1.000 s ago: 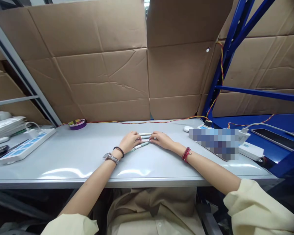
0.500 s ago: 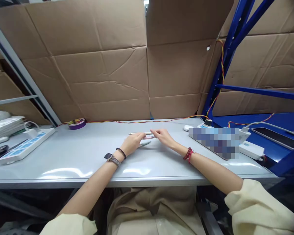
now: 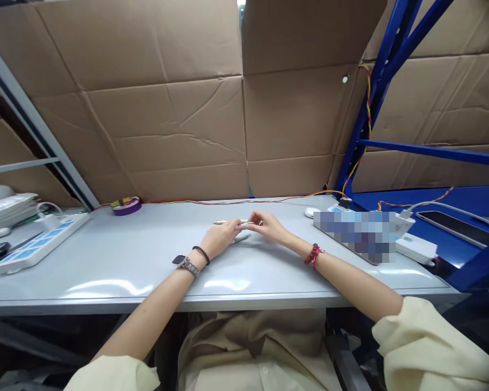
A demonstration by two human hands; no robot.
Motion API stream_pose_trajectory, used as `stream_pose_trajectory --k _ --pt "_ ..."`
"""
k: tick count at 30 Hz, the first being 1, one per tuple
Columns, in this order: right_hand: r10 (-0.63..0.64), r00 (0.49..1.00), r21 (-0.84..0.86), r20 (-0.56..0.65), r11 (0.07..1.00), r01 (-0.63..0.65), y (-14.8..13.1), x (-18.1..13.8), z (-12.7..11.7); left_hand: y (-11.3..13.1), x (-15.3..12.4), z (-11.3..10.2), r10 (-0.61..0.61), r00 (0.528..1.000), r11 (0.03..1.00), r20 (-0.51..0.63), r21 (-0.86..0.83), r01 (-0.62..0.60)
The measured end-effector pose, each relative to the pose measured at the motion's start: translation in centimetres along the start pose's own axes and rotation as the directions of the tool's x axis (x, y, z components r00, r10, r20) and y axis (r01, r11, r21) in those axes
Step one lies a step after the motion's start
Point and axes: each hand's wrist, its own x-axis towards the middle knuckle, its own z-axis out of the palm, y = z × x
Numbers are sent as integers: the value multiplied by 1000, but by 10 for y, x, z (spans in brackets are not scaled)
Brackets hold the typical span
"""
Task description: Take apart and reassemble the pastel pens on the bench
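Observation:
At the middle of the white table, my left hand [image 3: 221, 239] is closed around a slim pale pink pen [image 3: 245, 226] that points to the right. The fingers of my right hand [image 3: 272, 228] are pinched together at the pen's right end. Just behind my left hand lies a beige pen [image 3: 219, 221], its middle partly hidden by the fingers. A grey-green pen [image 3: 242, 238] rests on the table in front of the pink one, its left end covered by my left hand.
A purple tape roll [image 3: 126, 206] sits at the back left, near a power strip [image 3: 43, 244]. On the right are a blurred-out flat device [image 3: 352, 233], a white mouse-like object [image 3: 312, 212] and a phone [image 3: 458, 229]. Cardboard [image 3: 167, 119] stands behind the table [image 3: 126, 255].
My right hand has shifted slightly left and its fingers have come onto the pink pen's right end. The pink pen is raised a little. The other pens stay in place.

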Motion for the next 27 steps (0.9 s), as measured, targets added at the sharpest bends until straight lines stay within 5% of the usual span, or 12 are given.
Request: stream_pose_trajectory --k 16,27 --pt "-44 996 34 -81 998 47 0 -3 3 1 1 -2 -35 999 999 9 -12 36" --pt "42 999 104 31 994 -45 5 0 0 1 1 -1 -31 1000 999 0 14 31"
